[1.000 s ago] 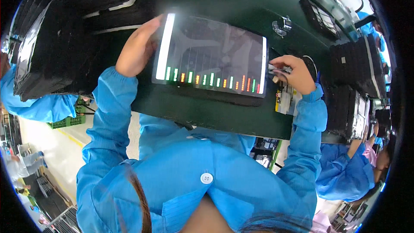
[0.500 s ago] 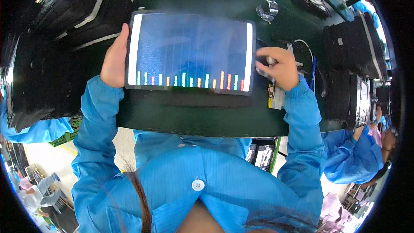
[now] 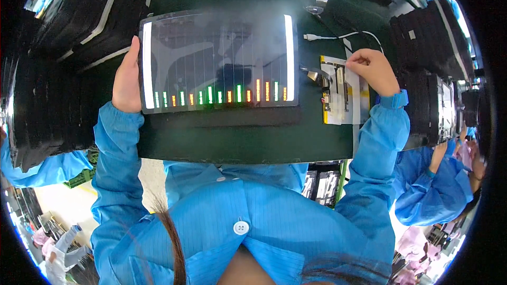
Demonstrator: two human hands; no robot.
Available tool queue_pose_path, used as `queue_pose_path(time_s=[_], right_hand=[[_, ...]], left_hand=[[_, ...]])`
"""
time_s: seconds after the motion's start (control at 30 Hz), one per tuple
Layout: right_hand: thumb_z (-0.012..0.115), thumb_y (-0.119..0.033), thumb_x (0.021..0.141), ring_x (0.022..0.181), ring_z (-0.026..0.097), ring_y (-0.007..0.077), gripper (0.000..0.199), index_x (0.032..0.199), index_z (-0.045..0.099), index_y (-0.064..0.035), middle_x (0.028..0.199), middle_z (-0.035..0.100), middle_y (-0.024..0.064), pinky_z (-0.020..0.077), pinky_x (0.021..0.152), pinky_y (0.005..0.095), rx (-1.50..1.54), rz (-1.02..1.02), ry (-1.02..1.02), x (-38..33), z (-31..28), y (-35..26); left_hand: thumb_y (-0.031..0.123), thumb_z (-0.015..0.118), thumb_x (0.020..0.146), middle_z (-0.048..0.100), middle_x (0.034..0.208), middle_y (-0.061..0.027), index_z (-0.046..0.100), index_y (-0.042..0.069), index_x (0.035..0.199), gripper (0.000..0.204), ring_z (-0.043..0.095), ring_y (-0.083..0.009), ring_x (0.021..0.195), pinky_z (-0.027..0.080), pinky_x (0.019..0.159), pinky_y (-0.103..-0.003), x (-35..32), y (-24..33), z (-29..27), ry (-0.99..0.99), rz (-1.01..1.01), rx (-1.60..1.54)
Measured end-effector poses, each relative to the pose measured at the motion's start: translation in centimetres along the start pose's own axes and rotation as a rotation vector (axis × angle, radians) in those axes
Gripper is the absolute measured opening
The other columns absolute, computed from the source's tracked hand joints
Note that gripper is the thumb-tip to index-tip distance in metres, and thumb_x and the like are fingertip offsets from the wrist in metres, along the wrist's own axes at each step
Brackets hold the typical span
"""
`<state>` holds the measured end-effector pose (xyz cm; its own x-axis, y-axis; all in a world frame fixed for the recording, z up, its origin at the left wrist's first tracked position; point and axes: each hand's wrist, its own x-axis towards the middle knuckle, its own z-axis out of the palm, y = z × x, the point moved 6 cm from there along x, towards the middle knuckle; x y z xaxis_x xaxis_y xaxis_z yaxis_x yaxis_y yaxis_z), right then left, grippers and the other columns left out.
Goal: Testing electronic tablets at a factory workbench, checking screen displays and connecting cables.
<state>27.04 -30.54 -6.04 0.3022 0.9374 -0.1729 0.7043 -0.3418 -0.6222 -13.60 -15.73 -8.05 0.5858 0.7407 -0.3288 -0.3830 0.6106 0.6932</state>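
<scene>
My left hand [image 3: 127,79] grips the left edge of a flat display panel [image 3: 222,63], thumb along the edge and the other fingers hidden behind it. The panel is lit, with white bars at both sides, thin vertical lines and a row of short green, orange and red bars along the bottom. To the right of it, my right hand [image 3: 374,71] is closed in a pinch at the upper right of a small circuit board [image 3: 332,92] with yellow edges. What the fingertips hold, if anything, cannot be made out. A flat cable with a metallic connector [image 3: 310,73] runs between panel and board.
A white cable [image 3: 317,37] with a plug lies behind the board. Farther back is a roll of clear tape [image 3: 318,1]. Stacks of black padded trays [image 3: 58,95] stand at the left, and more black stacks [image 3: 430,47] at the right. A co-worker's blue sleeve [image 3: 430,190] shows at lower right.
My right hand has moved from the panel's right edge rightward to the board, its fingers now pinched. The screen has turned from blue to dark grey. My left hand keeps its hold.
</scene>
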Motion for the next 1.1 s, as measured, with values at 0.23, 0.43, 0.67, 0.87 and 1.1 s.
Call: queue_pose_path(time_s=[0.23, 0.43, 0.67, 0.87, 1.1], right_hand=[[0.064, -0.016, 0.075, 0.065, 0.058, 0.014, 0.019, 0.083, 0.065, 0.0008, 0.071, 0.063, 0.0088, 0.0459, 0.059, 0.0277, -0.026, 0.02, 0.031, 0.2, 0.1, 0.0], [0.064, -0.016, 0.075, 0.064, 0.058, 0.0136, 0.019, 0.083, 0.065, 0.0008, 0.07, 0.062, 0.0086, 0.0458, 0.058, 0.0271, -0.013, 0.019, 0.041, 0.2, 0.1, 0.2], [0.065, -0.016, 0.074, 0.063, 0.057, 0.0109, 0.02, 0.084, 0.065, 0.001, 0.072, 0.063, 0.0067, 0.0447, 0.055, 0.0243, 0.049, 0.124, 0.014, 0.7, 0.0, 1.3], [0.07, -0.016, 0.07, 0.067, 0.053, 0.0121, 0.032, 0.096, 0.057, -0.0017, 0.073, 0.056, 0.0039, 0.0435, 0.059, 0.0264, 0.104, -0.114, 0.072, -2.7, 1.2, -2.1], [0.065, -0.009, 0.069, 0.061, 0.047, 0.0159, 0.03, 0.088, 0.041, -0.0041, 0.067, 0.047, 0.0083, 0.0406, 0.056, 0.0327, -0.014, -0.139, 0.276, -5.0, 6.6, -5.5]], left_hand=[[0.041, 0.031, 0.094, 0.049, 0.123, -0.0139, 0.039, 0.004, 0.127, 0.05, 0.051, -0.0246, 0.109, 0.041, 0.092, -0.037, 0.1, 0.0, 0.2, 0.006, 0.016, 0.032], [0.039, 0.031, 0.095, 0.05, 0.122, -0.0138, 0.041, 0.003, 0.126, 0.048, 0.051, -0.0248, 0.108, 0.04, 0.093, -0.037, 0.2, -0.1, 0.1, -0.083, -0.01, -0.029], [0.038, 0.031, 0.095, 0.049, 0.123, -0.0125, 0.04, 0.003, 0.126, 0.048, 0.05, -0.0254, 0.109, 0.039, 0.094, -0.037, 0.6, 0.0, -0.5, -0.003, -0.005, 0.028], [0.038, 0.031, 0.095, 0.046, 0.127, -0.0114, 0.039, 0.005, 0.128, 0.047, 0.047, -0.0261, 0.113, 0.037, 0.096, -0.038, 0.6, 0.1, 0.1, -0.062, -0.006, -0.028], [0.038, 0.032, 0.095, 0.049, 0.124, -0.0112, 0.04, 0.005, 0.127, 0.047, 0.049, -0.025, 0.109, 0.038, 0.095, -0.038, 0.9, -0.1, -0.5, 0.015, -0.005, -0.009]])
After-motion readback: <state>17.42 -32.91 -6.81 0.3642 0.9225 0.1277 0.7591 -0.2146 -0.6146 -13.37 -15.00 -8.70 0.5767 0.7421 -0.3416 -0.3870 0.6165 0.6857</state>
